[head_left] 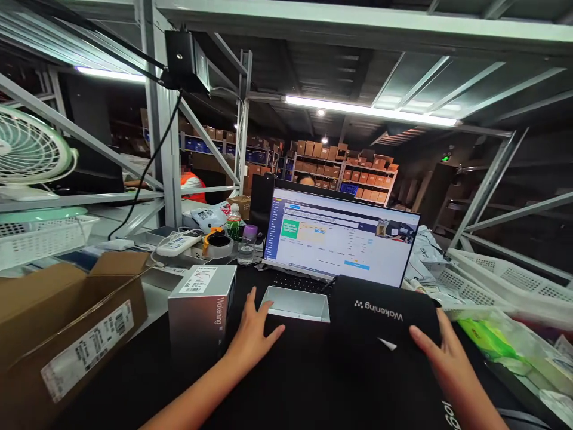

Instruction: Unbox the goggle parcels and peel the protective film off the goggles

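Note:
My left hand [251, 334] is open, fingers spread, over the black desk mat [308, 382]. Its fingertips come close to a shallow white box part [295, 304] with its open side up; whether they touch it I cannot tell. In my right hand [447, 352] is the right side of a flat black case [380, 304] lettered "Wakening" upside down, thumb in front and fingers behind. A small white triangle [388, 344] shows just below the lettering. Left of my left hand stands a silver-grey Wakening box [197, 316] with a white label on top.
An open cardboard carton [76, 334] stands at the left. A monitor [335, 233] and a keyboard [299, 282] are ahead, with a tape roll [218, 243] and a bottle [247, 246] beside them. White baskets [483, 275] line the right. A metal shelf post [168, 131] rises at left.

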The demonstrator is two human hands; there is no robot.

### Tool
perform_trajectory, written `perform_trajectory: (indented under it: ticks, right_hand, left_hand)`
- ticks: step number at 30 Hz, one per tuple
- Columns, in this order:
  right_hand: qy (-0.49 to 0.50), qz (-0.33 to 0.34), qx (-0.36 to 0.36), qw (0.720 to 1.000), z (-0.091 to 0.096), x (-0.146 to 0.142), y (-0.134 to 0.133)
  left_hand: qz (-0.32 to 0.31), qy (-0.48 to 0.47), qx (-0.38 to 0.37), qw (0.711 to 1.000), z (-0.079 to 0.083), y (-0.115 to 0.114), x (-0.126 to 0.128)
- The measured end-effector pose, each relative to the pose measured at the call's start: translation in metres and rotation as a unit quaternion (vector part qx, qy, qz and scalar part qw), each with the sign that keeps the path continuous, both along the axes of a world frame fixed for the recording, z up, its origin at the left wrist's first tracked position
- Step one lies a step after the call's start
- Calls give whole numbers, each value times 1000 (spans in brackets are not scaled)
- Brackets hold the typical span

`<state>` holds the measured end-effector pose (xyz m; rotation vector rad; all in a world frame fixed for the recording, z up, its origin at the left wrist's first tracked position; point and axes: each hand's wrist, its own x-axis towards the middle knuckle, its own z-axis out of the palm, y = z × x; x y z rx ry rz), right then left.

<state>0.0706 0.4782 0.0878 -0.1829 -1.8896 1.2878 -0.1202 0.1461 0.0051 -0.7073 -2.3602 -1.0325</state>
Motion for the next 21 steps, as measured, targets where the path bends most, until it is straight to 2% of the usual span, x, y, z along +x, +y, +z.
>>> perform_trajectory:
  ticks: [3, 6, 9, 12, 14, 17, 21]
  right_hand:
    - [5, -4, -37, 999, -3, -5, -1]
    - [4, 15, -29, 999, -2, -13, -19]
    - [0, 29, -18, 999, 5, -21, -37]
    - [12, -3, -8, 1000, 16, -27, -45]
    - [10, -29, 11, 999, 21, -29, -47]
    - [-35, -46, 51, 997, 17, -30, -54]
    - [-42, -72, 122, 989, -7, -39, -72]
  left_hand:
    - [3, -22, -6, 1000, -10, 1, 1]
    - [-11, -14, -24, 1000, -10, 6, 26]
    - [-18, 85, -53, 995, -8, 12, 59]
    - [-49, 210, -56, 975, -5, 16, 85]
    - [-73, 241, -49, 966, -1, 17, 93]
    - [-87, 219, -30, 971, 2, 17, 96]
    - [-107, 153, -20, 982, -3, 16, 96]
